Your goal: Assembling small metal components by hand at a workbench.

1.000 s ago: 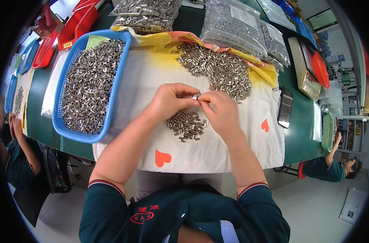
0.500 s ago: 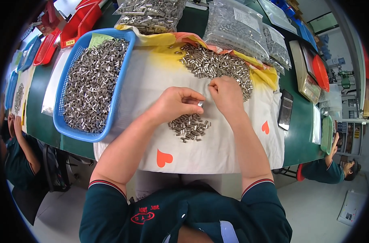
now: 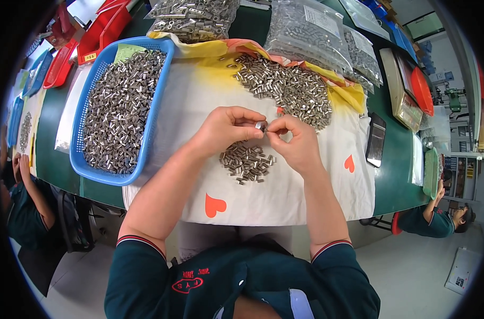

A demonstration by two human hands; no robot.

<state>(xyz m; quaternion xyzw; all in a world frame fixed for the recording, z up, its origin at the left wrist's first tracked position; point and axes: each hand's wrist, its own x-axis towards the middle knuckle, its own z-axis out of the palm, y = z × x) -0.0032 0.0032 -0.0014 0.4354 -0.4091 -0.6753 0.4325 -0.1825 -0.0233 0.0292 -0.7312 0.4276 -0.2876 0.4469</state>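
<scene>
Heaped metal pieces (image 3: 290, 87), bulging parts bags (image 3: 300, 34) and co-workers (image 3: 433, 220) show a factory workshop

1 head-worn fisheye looks closely down at hands (image 3: 226, 127).

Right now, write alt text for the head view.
A person's left hand pinches a metal part, right hand close beside it, above white cloth. A small pile and a larger pile of metal pieces lie there, a full blue basket at left.
</scene>
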